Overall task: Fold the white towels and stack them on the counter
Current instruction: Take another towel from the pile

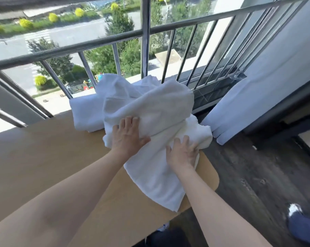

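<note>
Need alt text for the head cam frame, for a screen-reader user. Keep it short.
A person's left hand and right hand press flat on a rumpled white towel near the right end of a tan counter. More white towels lie heaped behind it, below a barred window, with a pale curtain to the right.

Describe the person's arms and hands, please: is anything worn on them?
Nothing worn is visible. The left forearm and right forearm are bare to the frame's edge, with no sleeves. The left hand and right hand have no gloves, and I see no ring, watch or bracelet.
</note>
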`<state>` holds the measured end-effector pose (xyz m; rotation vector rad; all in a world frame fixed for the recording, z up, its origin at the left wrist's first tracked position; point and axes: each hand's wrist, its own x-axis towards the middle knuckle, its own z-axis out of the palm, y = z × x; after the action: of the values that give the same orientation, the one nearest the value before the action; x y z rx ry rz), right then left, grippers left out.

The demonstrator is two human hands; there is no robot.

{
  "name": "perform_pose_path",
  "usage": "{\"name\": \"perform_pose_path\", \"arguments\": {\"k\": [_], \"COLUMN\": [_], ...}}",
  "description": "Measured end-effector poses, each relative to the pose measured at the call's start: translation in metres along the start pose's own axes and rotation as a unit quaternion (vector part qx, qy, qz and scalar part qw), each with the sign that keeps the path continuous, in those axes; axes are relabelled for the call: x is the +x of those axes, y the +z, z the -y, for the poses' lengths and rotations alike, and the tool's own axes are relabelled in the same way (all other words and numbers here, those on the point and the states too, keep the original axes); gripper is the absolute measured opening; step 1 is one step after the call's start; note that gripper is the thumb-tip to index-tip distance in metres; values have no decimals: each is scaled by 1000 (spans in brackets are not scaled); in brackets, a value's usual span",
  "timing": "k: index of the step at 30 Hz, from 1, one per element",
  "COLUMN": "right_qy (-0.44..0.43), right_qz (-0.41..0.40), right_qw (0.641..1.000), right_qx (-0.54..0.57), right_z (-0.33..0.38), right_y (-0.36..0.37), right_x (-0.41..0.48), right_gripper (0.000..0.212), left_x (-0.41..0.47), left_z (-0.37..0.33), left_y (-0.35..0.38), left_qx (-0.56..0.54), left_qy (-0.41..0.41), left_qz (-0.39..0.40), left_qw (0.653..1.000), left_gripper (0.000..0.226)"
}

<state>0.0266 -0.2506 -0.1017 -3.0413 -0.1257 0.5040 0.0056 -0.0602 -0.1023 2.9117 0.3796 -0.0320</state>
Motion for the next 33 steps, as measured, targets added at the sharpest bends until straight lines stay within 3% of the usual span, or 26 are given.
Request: {"name": "perform_pose_path", "arguments": {"k": [7,12,16,24,29,33], "right_qy": [29,45,40,28,-16,-39], "right_qz": [57,37,7,-71,-149,-205], "right_qw": [998,993,984,956,930,910], "right_qx": [-12,98,171,284,337,359], "right_z": [17,12,3,-13,-15,-11], "right_y": [13,7,1,-19,-30,-37], "right_x": [16,15,12,-4,-16,-29], "right_gripper": [45,35,31,32,34,33], "left_x": [8,7,0,-24,-38,-55], "left_z": [9,3,-6,-32,-54,-69], "left_y": [5,2,-5,-27,-44,-56], "left_qx": [-32,-55,-49,-6,-15,-7], "left_qy": [24,33,55,49,52,76], "left_qz": [-34,-25,-40,-143,-134,-180], "left_qw": [999,998,997,988,989,981], "left_gripper": [58,41,34,32,28,46]}}
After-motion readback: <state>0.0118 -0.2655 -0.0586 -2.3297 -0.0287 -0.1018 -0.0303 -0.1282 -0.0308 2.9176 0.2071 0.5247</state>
